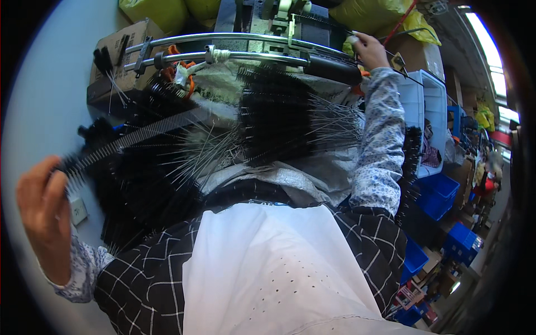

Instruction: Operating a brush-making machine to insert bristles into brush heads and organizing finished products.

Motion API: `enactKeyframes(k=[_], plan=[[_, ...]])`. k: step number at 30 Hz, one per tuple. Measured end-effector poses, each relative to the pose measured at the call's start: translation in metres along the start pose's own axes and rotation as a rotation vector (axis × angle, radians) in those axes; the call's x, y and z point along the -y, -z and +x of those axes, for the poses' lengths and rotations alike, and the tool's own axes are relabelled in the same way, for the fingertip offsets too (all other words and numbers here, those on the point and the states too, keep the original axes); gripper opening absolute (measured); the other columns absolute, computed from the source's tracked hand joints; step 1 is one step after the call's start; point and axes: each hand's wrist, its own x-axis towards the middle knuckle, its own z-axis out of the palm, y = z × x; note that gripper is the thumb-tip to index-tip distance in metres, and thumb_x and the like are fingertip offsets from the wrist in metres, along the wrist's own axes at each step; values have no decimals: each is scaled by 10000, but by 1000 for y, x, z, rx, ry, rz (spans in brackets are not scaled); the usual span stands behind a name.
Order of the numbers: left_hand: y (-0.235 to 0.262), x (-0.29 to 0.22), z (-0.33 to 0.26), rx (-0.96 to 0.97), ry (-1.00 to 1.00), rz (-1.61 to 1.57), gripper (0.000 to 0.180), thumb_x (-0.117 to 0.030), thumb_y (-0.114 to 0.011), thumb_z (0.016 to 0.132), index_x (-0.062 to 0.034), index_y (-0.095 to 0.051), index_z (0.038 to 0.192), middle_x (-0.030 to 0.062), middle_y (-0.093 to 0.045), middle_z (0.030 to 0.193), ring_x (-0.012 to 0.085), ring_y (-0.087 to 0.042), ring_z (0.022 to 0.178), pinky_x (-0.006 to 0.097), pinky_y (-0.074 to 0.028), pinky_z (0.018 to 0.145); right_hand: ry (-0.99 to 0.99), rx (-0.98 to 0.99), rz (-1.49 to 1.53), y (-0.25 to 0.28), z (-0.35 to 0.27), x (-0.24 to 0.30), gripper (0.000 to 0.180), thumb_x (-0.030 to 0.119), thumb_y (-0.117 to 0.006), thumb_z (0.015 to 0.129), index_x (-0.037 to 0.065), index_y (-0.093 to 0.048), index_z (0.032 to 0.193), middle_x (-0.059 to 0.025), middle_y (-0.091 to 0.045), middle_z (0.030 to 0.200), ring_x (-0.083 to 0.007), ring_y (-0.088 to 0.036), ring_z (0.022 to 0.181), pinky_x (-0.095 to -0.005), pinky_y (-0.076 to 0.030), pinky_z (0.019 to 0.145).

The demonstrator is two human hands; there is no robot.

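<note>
At the far left, my left hand (44, 204) is closed on the end of a long wire-stemmed brush (139, 134), whose bristles show as a row of fine teeth, smeared by motion. My right hand (369, 51) is raised at the right end of the machine (268, 33), fingers pinched at the tip of a thin dark wire brush (321, 21) that runs toward the machine's middle. Between my hands lie a thick bundle of black brushes (276, 114) with bare wire stems pointing right and a second black pile (151, 178) at the left.
Two chrome rails (229, 39) with a black roller (335, 70) cross in front of me. A cardboard box (123, 61) stands at the left by the wall. White crates (416, 106), blue bins (438, 195) and yellow sacks (368, 17) crowd the right and back.
</note>
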Motion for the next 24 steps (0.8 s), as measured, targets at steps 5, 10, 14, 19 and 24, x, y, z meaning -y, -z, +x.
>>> enactKeyframes(k=[5, 10, 14, 19, 24], plan=[[2, 50, -45, -79, 41, -44, 519, 140, -561, 637, -82, -424, 1085, 149, -479, 1111, 302, -470, 1032, 329, -442, 827, -5, 115, -446, -2, 39, -30, 351, 387, -354, 840, 217, -487, 1117, -72, -518, 1100, -285, -487, 997, -403, -386, 832], [-18, 33, -29, -121, -83, -860, 445, 59, -575, 569, -87, -471, 977, 205, -500, 1013, 299, -512, 870, 380, -424, 675, 222, 203, 94, 62, 3, -39, 249, 220, -479, 822, 90, -556, 1019, -108, -591, 935, -192, -554, 892, -275, -419, 749], [-41, -16, 45, 1, -404, -1105, 399, 2, -566, 502, -42, -481, 889, 193, -515, 910, 282, -538, 726, 340, -443, 594, 180, 493, 496, 112, -75, 6, 409, 259, -542, 795, 87, -460, 1157, -96, -544, 1029, -169, -506, 954, -299, -409, 790], [-77, -88, 107, 14, -411, -1116, 432, 61, -550, 533, -17, -454, 947, 142, -514, 922, 277, -543, 819, 309, -425, 753, 742, 613, 434, 80, -118, 121, 473, 277, -535, 797, 83, -390, 1204, -133, -505, 1055, -238, -507, 935, -341, -419, 789], [-87, -111, 112, 163, -152, -1268, 527, 18, -600, 595, -20, -365, 1065, 143, -497, 995, 259, -516, 902, 307, -395, 796, 506, 625, 627, 53, -165, 192, 402, 225, -590, 753, 56, -466, 1096, -166, -535, 953, -285, -527, 886, -334, -427, 775]])
